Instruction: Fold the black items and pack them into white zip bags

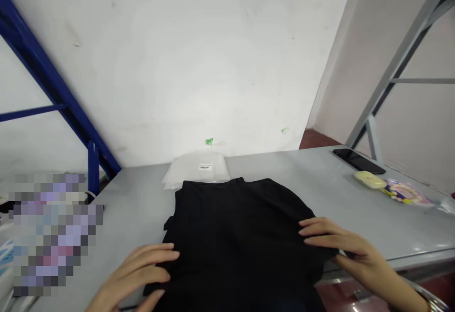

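Note:
A black cloth garment lies spread on the grey table, its lower part running out of view at the bottom. My left hand rests at its left edge, fingers apart and fingertips on the fabric. On the garment's right edge lies my right hand, its fingers stretched over the cloth and the thumb lower, near the table's front edge. Behind the garment sits a stack of clear plastic bags with a white barcode label.
At the right are a black phone, a pale yellow case and a beaded charm. Blue frame bars stand left and grey ones right. A white wall rises behind. Blurred purple items lie at the left.

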